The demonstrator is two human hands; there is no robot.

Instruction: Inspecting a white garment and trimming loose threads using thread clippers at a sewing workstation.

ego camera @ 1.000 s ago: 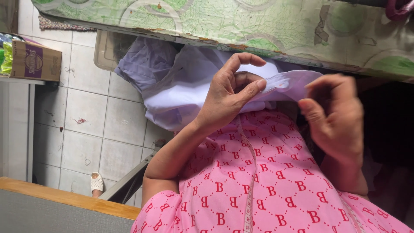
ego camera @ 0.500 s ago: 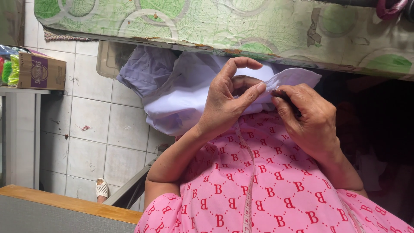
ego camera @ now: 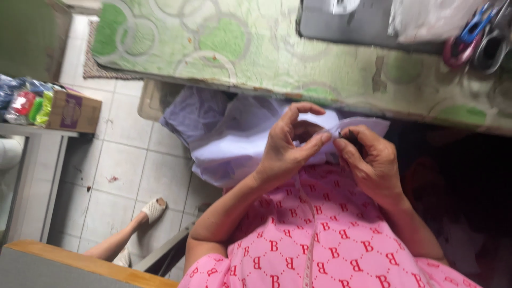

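A pale white-lavender fabric (ego camera: 229, 144) hangs in front of my chest, below the table's edge. My left hand (ego camera: 285, 152) pinches its upper edge between thumb and forefinger, the other fingers arched over it. My right hand (ego camera: 370, 162) meets it from the right, fingertips closed on the same edge. Something small and dark shows at those fingertips; what it is I cannot tell. A thin measuring tape (ego camera: 309, 234) hangs down my pink patterned top (ego camera: 330, 250).
A table with a green circle-patterned cover (ego camera: 240, 53) runs across the top, bearing a grey machine base (ego camera: 352, 24) and scissors (ego camera: 474, 40) at the far right. At left a shelf holds a cardboard box (ego camera: 74, 112). A slippered foot (ego camera: 152, 209) rests on the tiled floor.
My right hand has moved left from beside the fabric and closed on its edge next to my left hand. The view has tilted, showing more of the tabletop.
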